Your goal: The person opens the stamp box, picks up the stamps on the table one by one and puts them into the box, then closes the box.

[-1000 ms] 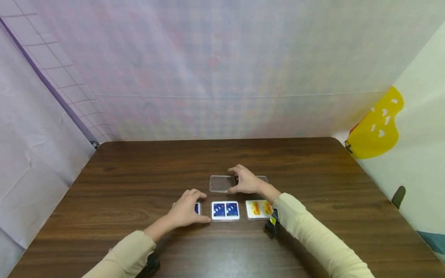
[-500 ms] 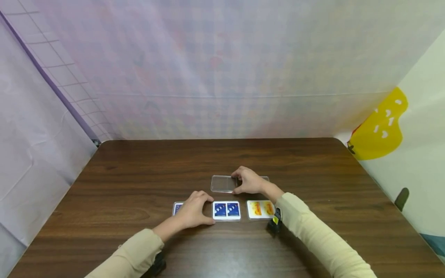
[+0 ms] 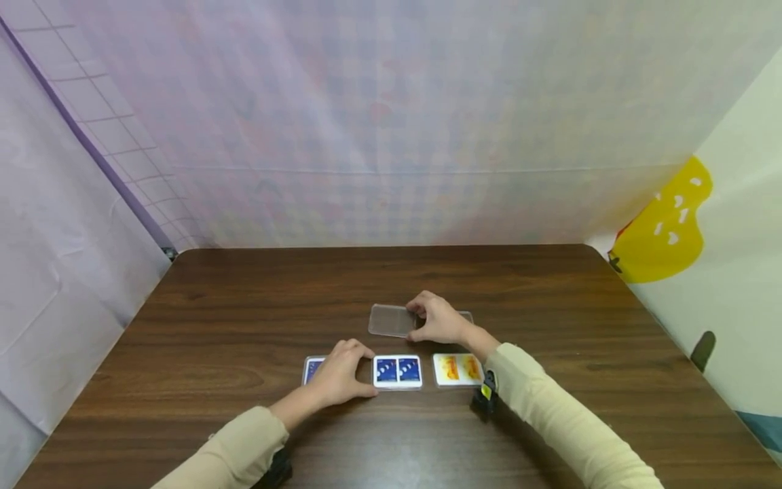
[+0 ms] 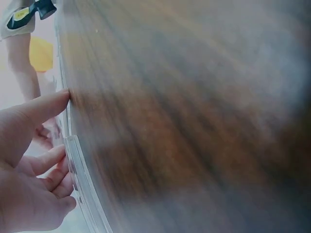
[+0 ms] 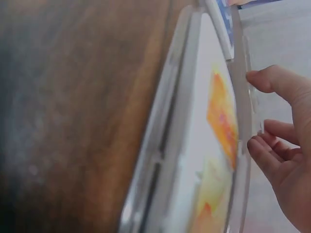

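In the head view, my left hand [image 3: 339, 375] spans the left end of the middle clear case [image 3: 397, 384], which holds two blue pictures side by side. Thumb and index finger grip its near and far edges. Partly covered by this hand is another blue-pictured case [image 3: 313, 367] to the left. Farther back, my right hand [image 3: 438, 320] pinches a flat clear plastic lid [image 3: 386, 320] by the right end, its left end slightly raised. A second clear piece [image 3: 467, 316] shows behind the right hand. The right wrist view has the yellow-and-orange-pictured case [image 5: 194, 126] close up.
All of this lies on a dark wood-grain table [image 3: 244, 299]. Its back edge meets a pale checked curtain [image 3: 379, 136]. The yellow-and-orange case sits under my right forearm [image 3: 519, 380], at the right end of the row.
My left hand moved slightly right onto the middle case, uncovering more of the left one. The clear lid's left end has risen a little in my right hand.
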Motion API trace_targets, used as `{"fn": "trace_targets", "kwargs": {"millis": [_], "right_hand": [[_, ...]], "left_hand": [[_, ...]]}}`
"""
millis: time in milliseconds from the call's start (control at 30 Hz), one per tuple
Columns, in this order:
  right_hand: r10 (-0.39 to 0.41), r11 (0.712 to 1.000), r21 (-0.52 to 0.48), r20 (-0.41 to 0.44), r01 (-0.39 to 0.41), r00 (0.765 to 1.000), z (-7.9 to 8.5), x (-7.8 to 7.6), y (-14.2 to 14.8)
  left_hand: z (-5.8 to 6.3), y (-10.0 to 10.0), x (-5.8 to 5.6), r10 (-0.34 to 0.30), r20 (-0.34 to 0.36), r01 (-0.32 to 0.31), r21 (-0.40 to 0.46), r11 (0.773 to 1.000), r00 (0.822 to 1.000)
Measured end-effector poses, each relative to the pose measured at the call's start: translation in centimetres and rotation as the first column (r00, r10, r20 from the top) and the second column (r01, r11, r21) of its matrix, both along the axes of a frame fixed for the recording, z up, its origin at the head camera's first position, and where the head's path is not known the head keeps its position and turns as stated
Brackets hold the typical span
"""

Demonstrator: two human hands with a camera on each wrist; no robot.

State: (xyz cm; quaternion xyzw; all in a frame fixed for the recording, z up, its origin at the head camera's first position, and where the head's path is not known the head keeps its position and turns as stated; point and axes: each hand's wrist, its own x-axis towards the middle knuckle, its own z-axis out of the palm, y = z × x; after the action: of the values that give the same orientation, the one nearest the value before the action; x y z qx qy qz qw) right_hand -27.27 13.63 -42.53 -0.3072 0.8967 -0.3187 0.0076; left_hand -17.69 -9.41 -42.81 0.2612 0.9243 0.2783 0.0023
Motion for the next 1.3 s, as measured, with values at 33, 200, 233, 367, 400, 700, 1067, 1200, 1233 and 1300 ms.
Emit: {"fn": "trace_targets", "kwargs": {"millis": [33, 200, 233, 367, 400, 700, 1067, 1200, 1233, 1300], "right_hand": [[-0.002, 1.000, -0.006, -0.004, 0.002, 1.000, 0.1, 0.1, 0.0], [0.018, 1.000, -0.023, -0.035, -0.019, 0.999, 0.7, 0.8, 0.2], [0.021, 0.999, -0.025, -0.034, -0.022, 0.999, 0.9, 1.0, 0.2], [0.049, 0.999, -0.019, -0.027, -0.050, 0.998, 1.5, 2.2, 0.6], [0.058, 0.998, -0.017, -0.030, -0.059, 0.998, 1.6, 2.5, 0.8], [0.156, 0.988, -0.005, -0.086, -0.157, 0.984, 1.2, 5.2, 1.6], [0.190, 0.980, 0.076, -0.085, -0.184, 0.978, 0.0, 6.8, 1.4], [0.182, 0.979, 0.107, -0.094, -0.172, 0.979, -0.1, 6.9, 1.3], [0.180, 0.979, 0.113, -0.094, -0.170, 0.979, -0.1, 6.9, 1.3], [0.177, 0.978, 0.125, -0.089, -0.165, 0.980, -0.1, 6.9, 1.2]], "left_hand": [[0.0, 0.0, 0.0, 0.004, 0.002, -0.004, 0.001, 1.000, 1.000], [-0.1, -0.1, 0.2, 0.011, -0.002, -0.011, 0.010, 1.000, 1.000], [-0.1, -0.1, 0.2, 0.011, -0.003, -0.011, 0.012, 1.000, 1.000], [-0.2, -0.1, 0.2, 0.015, -0.008, -0.015, 0.019, 1.000, 1.000], [-0.3, -0.1, 0.2, 0.015, -0.009, -0.015, 0.020, 1.000, 1.000], [-0.2, -0.2, 0.3, 0.013, 0.002, -0.013, 0.037, 0.999, 1.000], [0.0, -0.2, 0.2, 0.009, 0.017, -0.009, 0.034, 0.999, 1.000], [0.0, -0.1, 0.1, 0.003, 0.023, -0.004, 0.039, 0.999, 1.000], [0.0, 0.0, 0.1, 0.001, 0.024, -0.002, 0.038, 0.999, 1.000], [0.1, 0.0, 0.1, -0.001, 0.029, 0.000, 0.036, 0.999, 1.000]]}}
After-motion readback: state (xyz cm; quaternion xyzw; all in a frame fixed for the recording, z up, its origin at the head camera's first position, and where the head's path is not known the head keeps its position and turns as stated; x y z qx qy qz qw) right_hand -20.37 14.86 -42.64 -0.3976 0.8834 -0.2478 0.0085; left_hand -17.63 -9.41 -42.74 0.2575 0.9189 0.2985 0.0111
